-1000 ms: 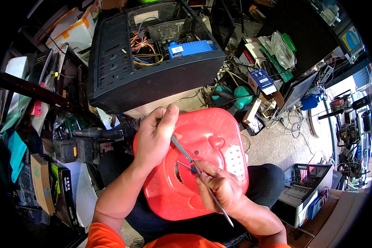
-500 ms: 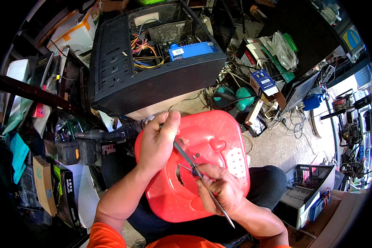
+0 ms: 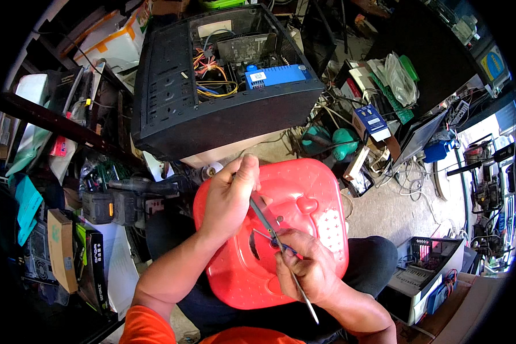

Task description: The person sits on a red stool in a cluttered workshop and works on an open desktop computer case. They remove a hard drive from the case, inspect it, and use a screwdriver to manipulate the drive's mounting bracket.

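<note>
Between my knees is a rounded-square red plastic piece [image 3: 318, 183], like a stool top, with a dark slot and raised bumps. Over its far left part, my left hand [image 3: 232, 195] is closed around the upper end of a long, narrow grey metal strip [image 3: 262, 212], thumb pointing away from me. My right hand [image 3: 308, 264] pinches the strip lower down, together with something small and blue. A thin metal pin sticks out beside those fingers. Past my right hand, the strip's slim end points toward me. My fingers partly hide what joins these pieces.
A black computer case [image 3: 229, 123] with its side open stands beyond the red plastic. Tool batteries [image 3: 100, 207] and boxes crowd the left. At the right are loose cables [image 3: 410, 172], a blue-and-white box [image 3: 371, 121] and a pale open computer case [image 3: 424, 275].
The view has shifted slightly, so the surroundings appear farther right and lower. Both hands keep their grip. The strip's near end has swung a little left and toward me.
</note>
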Demonstrator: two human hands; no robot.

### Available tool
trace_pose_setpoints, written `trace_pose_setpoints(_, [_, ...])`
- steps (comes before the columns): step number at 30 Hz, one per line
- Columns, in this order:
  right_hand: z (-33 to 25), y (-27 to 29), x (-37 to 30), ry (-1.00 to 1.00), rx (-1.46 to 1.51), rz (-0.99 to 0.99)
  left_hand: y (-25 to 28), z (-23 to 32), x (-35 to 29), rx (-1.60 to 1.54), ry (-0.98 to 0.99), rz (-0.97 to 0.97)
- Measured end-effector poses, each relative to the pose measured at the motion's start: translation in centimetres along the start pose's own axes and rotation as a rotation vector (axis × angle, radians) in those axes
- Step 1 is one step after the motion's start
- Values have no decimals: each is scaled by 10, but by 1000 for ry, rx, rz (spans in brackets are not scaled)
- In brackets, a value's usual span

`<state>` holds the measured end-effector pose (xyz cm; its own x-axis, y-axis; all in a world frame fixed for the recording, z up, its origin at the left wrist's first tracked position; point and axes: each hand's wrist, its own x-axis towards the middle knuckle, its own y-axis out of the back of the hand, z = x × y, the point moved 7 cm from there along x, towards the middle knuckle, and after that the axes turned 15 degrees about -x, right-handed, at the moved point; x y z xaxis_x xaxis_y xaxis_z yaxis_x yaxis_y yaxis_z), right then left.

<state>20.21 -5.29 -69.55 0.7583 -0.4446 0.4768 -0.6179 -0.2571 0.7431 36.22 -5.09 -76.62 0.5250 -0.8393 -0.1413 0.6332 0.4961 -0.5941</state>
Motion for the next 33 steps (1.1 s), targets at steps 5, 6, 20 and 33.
trace_pose_setpoints(5, [-3, 3, -3, 121, -5, 203, -1, 2, -2, -2, 19, 49])
trace_pose_setpoints(6, [-3, 1, -3, 98, 5, 177, 0, 2, -2, 0, 21, 57])
trace_pose_setpoints(20, [10, -4, -5, -127, 154, 84, 1, 0, -3, 90, -25, 42])
trace_pose_setpoints(33, [4, -5, -1, 35, 81, 167, 2, -2, -2, 102, -28, 32])
